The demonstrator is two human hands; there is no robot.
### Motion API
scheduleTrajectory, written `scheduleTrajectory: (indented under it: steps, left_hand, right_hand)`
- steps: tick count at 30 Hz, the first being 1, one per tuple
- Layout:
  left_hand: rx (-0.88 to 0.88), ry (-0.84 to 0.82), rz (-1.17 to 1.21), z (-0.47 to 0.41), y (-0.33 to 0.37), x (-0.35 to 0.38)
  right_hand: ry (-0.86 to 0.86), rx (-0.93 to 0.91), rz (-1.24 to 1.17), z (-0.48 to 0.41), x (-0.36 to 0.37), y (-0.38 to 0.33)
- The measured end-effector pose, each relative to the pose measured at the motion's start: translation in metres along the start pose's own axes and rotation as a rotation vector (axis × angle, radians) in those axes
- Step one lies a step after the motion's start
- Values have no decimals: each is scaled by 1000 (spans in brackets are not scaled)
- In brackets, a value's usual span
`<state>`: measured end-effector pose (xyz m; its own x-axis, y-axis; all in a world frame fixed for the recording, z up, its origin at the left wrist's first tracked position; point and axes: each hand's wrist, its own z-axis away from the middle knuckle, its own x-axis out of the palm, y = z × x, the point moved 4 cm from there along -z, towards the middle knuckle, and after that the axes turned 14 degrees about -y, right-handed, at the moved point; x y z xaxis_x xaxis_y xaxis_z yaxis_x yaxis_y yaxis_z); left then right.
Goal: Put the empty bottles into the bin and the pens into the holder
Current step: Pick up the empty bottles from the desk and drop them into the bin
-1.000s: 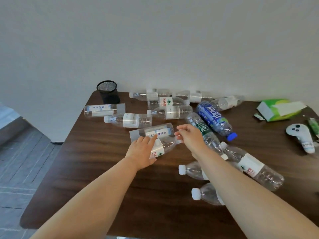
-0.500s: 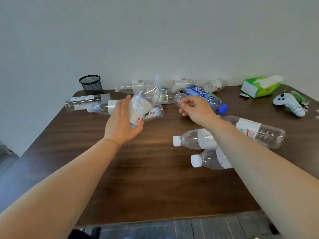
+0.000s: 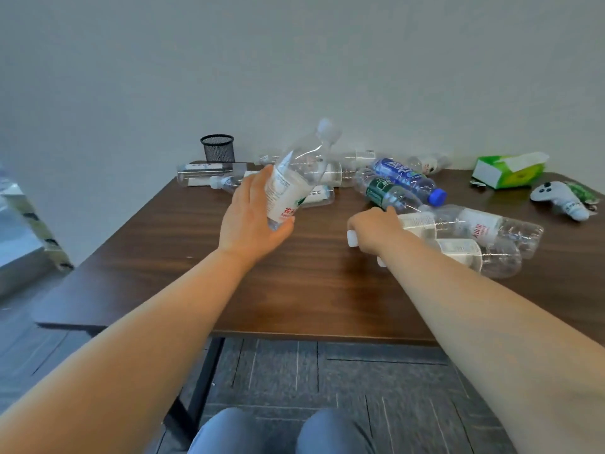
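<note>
My left hand [image 3: 250, 217] grips a clear empty bottle [image 3: 299, 173] with a white label, held tilted above the brown table [image 3: 294, 290], cap pointing up and away. My right hand [image 3: 376, 229] is closed over the neck of a lying clear bottle [image 3: 422, 224] with a white cap. Several more empty bottles lie on the table, among them a blue-capped one [image 3: 407, 178], a green-labelled one [image 3: 383, 190] and a red-lettered one [image 3: 491, 229]. A black mesh holder [image 3: 218, 149] stands at the table's far left corner. No pens or bin are visible.
A green tissue box [image 3: 507, 170] and a white controller [image 3: 559, 198] sit at the far right of the table. The wall runs right behind the table. The table's near edge is above my knees [image 3: 281, 430], with grey floor tiles below.
My left hand has lifted its bottle off the table and tipped it more upright. My right hand dropped from the bottle pile onto the neck of a nearer bottle and closed on it. The view stepped back.
</note>
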<state>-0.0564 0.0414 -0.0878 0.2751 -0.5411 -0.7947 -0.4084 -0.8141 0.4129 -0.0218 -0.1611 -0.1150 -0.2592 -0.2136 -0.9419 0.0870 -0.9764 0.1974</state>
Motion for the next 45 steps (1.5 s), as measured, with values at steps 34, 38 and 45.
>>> scheduleTrajectory:
  steps: [34, 38, 45]
  left_hand:
    - [-865, 253, 140, 252, -369, -199]
    - [-902, 186, 150, 237, -391, -183]
    - [-1028, 4, 233, 230, -413, -133]
  right_hand:
    - [179, -739, -482, -32, -64, -506]
    - [-46, -809, -308, -45, -54, -521]
    - [4, -751, -539, -49, -55, -514]
